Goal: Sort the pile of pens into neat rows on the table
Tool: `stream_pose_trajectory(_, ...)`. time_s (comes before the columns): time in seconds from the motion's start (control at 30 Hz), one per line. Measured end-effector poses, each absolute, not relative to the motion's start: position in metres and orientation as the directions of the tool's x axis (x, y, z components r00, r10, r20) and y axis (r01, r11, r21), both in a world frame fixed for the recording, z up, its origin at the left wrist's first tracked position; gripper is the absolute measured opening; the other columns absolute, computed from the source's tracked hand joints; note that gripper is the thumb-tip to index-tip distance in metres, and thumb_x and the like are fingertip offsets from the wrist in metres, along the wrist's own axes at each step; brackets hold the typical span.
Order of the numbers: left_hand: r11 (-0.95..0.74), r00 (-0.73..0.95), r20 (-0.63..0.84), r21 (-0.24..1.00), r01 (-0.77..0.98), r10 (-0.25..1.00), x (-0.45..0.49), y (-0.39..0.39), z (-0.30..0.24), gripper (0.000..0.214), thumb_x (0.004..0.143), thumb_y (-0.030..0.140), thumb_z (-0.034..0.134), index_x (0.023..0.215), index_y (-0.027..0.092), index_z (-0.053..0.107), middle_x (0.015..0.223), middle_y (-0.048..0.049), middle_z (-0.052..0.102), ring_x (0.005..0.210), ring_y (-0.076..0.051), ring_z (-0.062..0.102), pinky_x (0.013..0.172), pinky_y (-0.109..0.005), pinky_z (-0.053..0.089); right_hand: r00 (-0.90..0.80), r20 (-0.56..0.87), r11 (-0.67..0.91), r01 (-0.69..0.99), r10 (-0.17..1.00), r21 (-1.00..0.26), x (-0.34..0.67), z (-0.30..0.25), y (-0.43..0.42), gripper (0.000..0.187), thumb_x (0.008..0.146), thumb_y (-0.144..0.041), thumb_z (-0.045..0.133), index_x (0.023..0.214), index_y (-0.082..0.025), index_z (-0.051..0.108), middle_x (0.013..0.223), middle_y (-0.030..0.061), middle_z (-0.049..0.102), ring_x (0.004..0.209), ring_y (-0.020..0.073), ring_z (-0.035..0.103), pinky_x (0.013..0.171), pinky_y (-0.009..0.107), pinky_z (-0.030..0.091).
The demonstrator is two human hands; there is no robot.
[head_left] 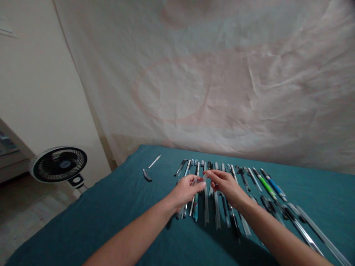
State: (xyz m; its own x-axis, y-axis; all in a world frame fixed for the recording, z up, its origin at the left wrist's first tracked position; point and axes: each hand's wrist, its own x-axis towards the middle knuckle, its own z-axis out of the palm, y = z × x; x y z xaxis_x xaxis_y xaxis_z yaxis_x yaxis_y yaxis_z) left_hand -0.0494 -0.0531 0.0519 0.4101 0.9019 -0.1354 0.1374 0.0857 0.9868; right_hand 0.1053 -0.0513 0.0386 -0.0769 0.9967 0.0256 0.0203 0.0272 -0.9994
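My left hand [187, 190] is closed, thumb and fingers pinched on a small clear pen part [195, 181]. Close beside it on the right, my right hand [226, 184] is also closed, its thumb and index fingertip pressed together. Whatever it pinches is too small and blurred to name. Both hands hover above a row of pens [217, 210] laid side by side, many with clear barrels, and hide part of them. Off to the left lie a thin white pen refill [154, 161] and a dark, short curved piece [147, 175].
A teal cloth [111, 218] covers the table. On the right are a green pen [264, 184], a blue pen [274, 185] and several clear pens [303, 231]. A black and white fan [59, 164] stands beyond the left edge. A pale sheet [235, 92] hangs behind.
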Motion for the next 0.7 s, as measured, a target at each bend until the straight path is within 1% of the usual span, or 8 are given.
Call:
stream_pose_trajectory(0.1, 0.045, 0.372, -0.095, 0.989, 0.139, 0.923, -0.049, -0.052, 0.053, 0.035, 0.07, 0.042, 0.053, 0.087, 0.012, 0.053, 0.053, 0.006, 0.041, 0.044, -0.003, 0.029, 0.046, -0.017, 0.024, -0.129, 0.039, 0.05, 0.081, 0.991, -0.995, 0.102, 0.037, -0.054, 0.04, 0.071, -0.048, 0.05, 0.088, -0.014, 0.063, 0.053, -0.0016, 0.046, 0.047, 0.0084, 0.041, 0.045, 0.021, 0.034)
stream_pose_trajectory(0.2, 0.008, 0.394, -0.078, 0.984, 0.178, 0.916, -0.053, -0.05, 0.054, 0.034, 0.069, 0.042, 0.053, 0.085, 0.011, 0.053, 0.054, 0.0058, 0.04, 0.045, -0.004, 0.029, 0.047, -0.017, 0.024, -0.175, 0.085, 0.107, 0.119, 0.981, -0.987, 0.097, 0.036, -0.058, 0.038, 0.072, -0.047, 0.05, 0.085, -0.014, 0.065, 0.054, -0.0013, 0.046, 0.047, 0.0084, 0.042, 0.044, 0.021, 0.035)
stream_pose_trajectory(0.3, -0.053, 0.447, -0.07, 0.965, 0.256, 0.892, -0.066, -0.042, 0.059, 0.034, 0.07, 0.041, 0.051, 0.089, 0.012, 0.054, 0.059, 0.0045, 0.042, 0.047, -0.004, 0.031, 0.047, -0.017, 0.025, -0.183, 0.08, 0.103, 0.124, 0.98, -0.987, 0.094, 0.037, -0.06, 0.04, 0.074, -0.046, 0.048, 0.092, -0.014, 0.063, 0.055, -0.0011, 0.048, 0.047, 0.0088, 0.043, 0.044, 0.021, 0.036)
stream_pose_trajectory(0.37, -0.135, 0.452, -0.034, 0.932, 0.337, 0.891, -0.081, -0.032, 0.061, 0.035, 0.072, 0.04, 0.049, 0.095, 0.014, 0.053, 0.065, 0.0025, 0.047, 0.052, -0.006, 0.037, 0.05, -0.017, 0.029, -0.175, 0.053, 0.073, 0.112, 0.983, -0.991, 0.093, 0.038, -0.061, 0.042, 0.074, -0.046, 0.048, 0.098, -0.015, 0.06, 0.056, -0.0009, 0.049, 0.048, 0.0093, 0.044, 0.044, 0.021, 0.037)
stream_pose_trajectory(0.47, -0.26, 0.393, 0.031, 0.797, 0.545, 0.919, -0.107, -0.012, 0.057, 0.034, 0.071, 0.034, 0.05, 0.1, 0.016, 0.051, 0.074, 0.0, 0.053, 0.064, -0.01, 0.045, 0.058, -0.02, 0.034, -0.169, 0.03, 0.047, 0.094, 0.985, -0.995, 0.092, 0.039, -0.062, 0.041, 0.073, -0.046, 0.049, 0.1, -0.016, 0.058, 0.057, -0.0007, 0.05, 0.049, 0.0095, 0.044, 0.043, 0.02, 0.037)
stream_pose_trajectory(0.57, -0.23, 0.288, -0.008, 0.58, 0.781, 0.958, -0.126, 0.006, 0.043, 0.023, 0.071, 0.028, 0.049, 0.089, 0.016, 0.056, 0.073, -0.001, 0.055, 0.065, -0.011, 0.048, 0.06, -0.021, 0.035, -0.176, 0.02, 0.037, 0.094, 0.984, -0.995, 0.092, 0.038, -0.061, 0.038, 0.073, -0.045, 0.05, 0.096, -0.016, 0.059, 0.057, -0.001, 0.049, 0.048, 0.009, 0.044, 0.042, 0.02, 0.037)
stream_pose_trajectory(0.63, -0.2, 0.252, -0.025, 0.534, 0.821, 0.967, -0.132, 0.014, 0.032, 0.019, 0.068, 0.025, 0.051, 0.084, 0.016, 0.057, 0.071, -0.0015, 0.055, 0.062, -0.011, 0.048, 0.058, -0.021, 0.034, -0.179, 0.018, 0.036, 0.098, 0.984, -0.995, 0.092, 0.037, -0.06, 0.037, 0.073, -0.044, 0.05, 0.095, -0.016, 0.059, 0.057, -0.001, 0.049, 0.048, 0.009, 0.044, 0.042, 0.02, 0.037)
stream_pose_trajectory(0.7, -0.186, 0.234, -0.029, 0.521, 0.833, 0.972, -0.133, 0.018, 0.023, 0.019, 0.066, 0.023, 0.052, 0.083, 0.015, 0.058, 0.067, -0.0013, 0.056, 0.059, -0.011, 0.047, 0.056, -0.021, 0.033, -0.181, 0.017, 0.035, 0.1, 0.983, -0.994, 0.092, 0.036, -0.06, 0.037, 0.073, -0.044, 0.049, 0.094, -0.016, 0.059, 0.057, -0.0011, 0.049, 0.048, 0.0091, 0.044, 0.043, 0.02, 0.037)
